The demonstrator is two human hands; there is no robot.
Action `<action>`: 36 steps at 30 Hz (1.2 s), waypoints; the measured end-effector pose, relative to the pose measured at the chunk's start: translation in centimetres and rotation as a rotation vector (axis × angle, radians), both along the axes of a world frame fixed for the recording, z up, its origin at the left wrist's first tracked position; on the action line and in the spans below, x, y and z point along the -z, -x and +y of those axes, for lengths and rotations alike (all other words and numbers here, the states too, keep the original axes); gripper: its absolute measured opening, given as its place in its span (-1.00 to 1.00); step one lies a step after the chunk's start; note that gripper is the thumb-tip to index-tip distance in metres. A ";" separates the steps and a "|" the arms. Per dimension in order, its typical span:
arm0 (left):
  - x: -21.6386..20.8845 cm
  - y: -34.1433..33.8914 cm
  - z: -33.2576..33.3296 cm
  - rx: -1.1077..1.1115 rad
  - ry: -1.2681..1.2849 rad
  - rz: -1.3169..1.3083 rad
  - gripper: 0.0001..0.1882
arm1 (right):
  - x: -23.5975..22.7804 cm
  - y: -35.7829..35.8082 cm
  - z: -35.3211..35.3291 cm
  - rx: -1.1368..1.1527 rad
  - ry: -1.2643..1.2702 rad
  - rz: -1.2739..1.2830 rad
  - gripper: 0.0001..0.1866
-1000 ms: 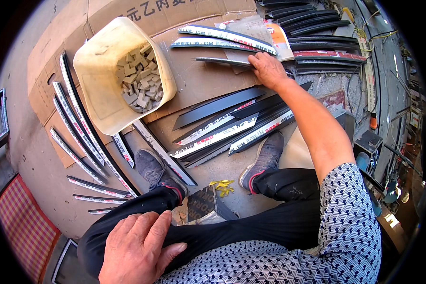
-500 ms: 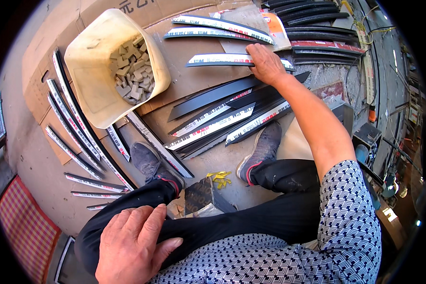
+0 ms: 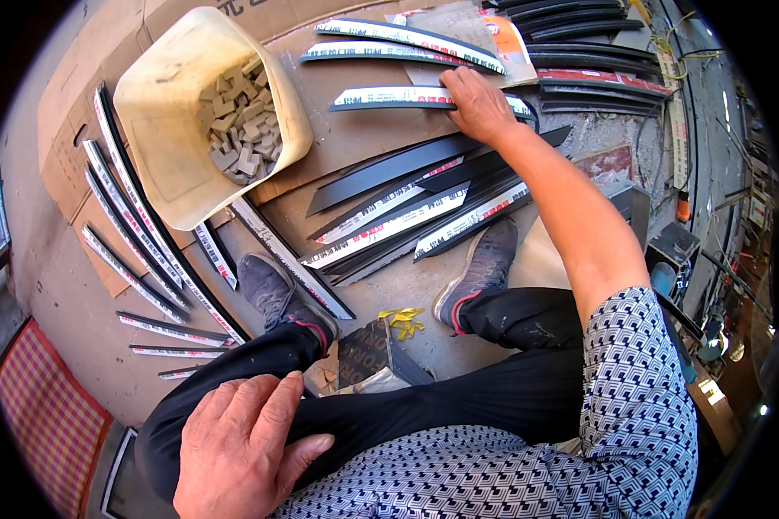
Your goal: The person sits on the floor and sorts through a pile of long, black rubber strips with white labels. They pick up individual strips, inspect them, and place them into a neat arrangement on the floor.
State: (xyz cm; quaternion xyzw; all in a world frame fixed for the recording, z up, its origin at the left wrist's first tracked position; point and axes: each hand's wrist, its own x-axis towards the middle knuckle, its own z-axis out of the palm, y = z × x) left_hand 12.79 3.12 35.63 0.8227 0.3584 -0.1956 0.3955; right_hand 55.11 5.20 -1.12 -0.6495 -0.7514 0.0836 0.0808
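Note:
My right hand (image 3: pixel 479 105) is closed over the right part of a dark profile strip (image 3: pixel 389 98) with white, red-printed film, which lies on cardboard. Its fingertips are partly hidden behind the hand. Just beyond it lie two similar filmed strips (image 3: pixel 389 54). Nearer to me is a loose pile of dark and filmed strips (image 3: pixel 389 227) with angled ends. My left hand (image 3: pixel 242 445) rests palm down on my left thigh, its fingers stretched out and holding nothing.
A cream plastic bin (image 3: pixel 160 112), tipped towards me, holds many small beige blocks (image 3: pixel 242 130). Curved filmed strips (image 3: pixel 138 208) lie to its left. Stacked black strips (image 3: pixel 589 60) stand at the far right. Yellow scraps (image 3: pixel 402 323) lie between my shoes.
My right hand and the strip under it have shifted slightly to the left. The whole view has tilted a little; my left hand stays on my thigh.

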 end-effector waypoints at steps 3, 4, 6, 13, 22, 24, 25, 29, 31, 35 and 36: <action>0.1 0.1 0.0 0.002 0.002 -0.004 -0.40 | 0.4 0.7 1.4 0.010 -0.022 -0.022 -0.42; 0.1 0.1 0.0 0.002 0.002 -0.005 -0.40 | 0.3 1.0 1.8 0.003 -0.055 -0.028 -0.41; 0.1 0.1 0.1 -0.001 0.001 -0.009 -0.39 | 0.1 1.4 2.3 -0.008 -0.061 -0.046 -0.38; -0.2 0.3 0.0 -0.012 0.000 -0.008 -0.39 | 0.2 3.2 -1.0 -0.092 0.078 0.160 -0.55; -0.1 0.2 0.1 -0.002 0.003 -0.007 -0.40 | -0.7 4.0 -3.3 -0.185 0.311 0.154 -0.48; -0.1 0.1 0.0 -0.003 -0.001 -0.007 -0.40 | -0.9 4.1 -3.1 -0.227 0.338 0.122 -0.47; -0.1 0.1 0.1 -0.003 0.000 -0.007 -0.40 | -0.9 4.0 -3.0 -0.258 0.339 0.111 -0.46; 0.0 0.0 0.0 -0.001 -0.001 -0.002 -0.40 | -1.2 4.2 -2.8 -0.374 0.372 0.018 -0.47; 0.0 0.0 0.1 0.003 -0.003 -0.005 -0.40 | -1.5 4.5 -2.7 -0.399 0.403 -0.036 -0.48; 0.0 0.0 0.1 0.001 -0.003 -0.009 -0.40 | -1.3 5.1 -3.0 -0.409 0.447 -0.076 -0.54; -0.1 0.0 0.1 -0.001 0.001 -0.010 -0.39 | -1.3 5.2 -3.1 -0.412 0.456 -0.081 -0.57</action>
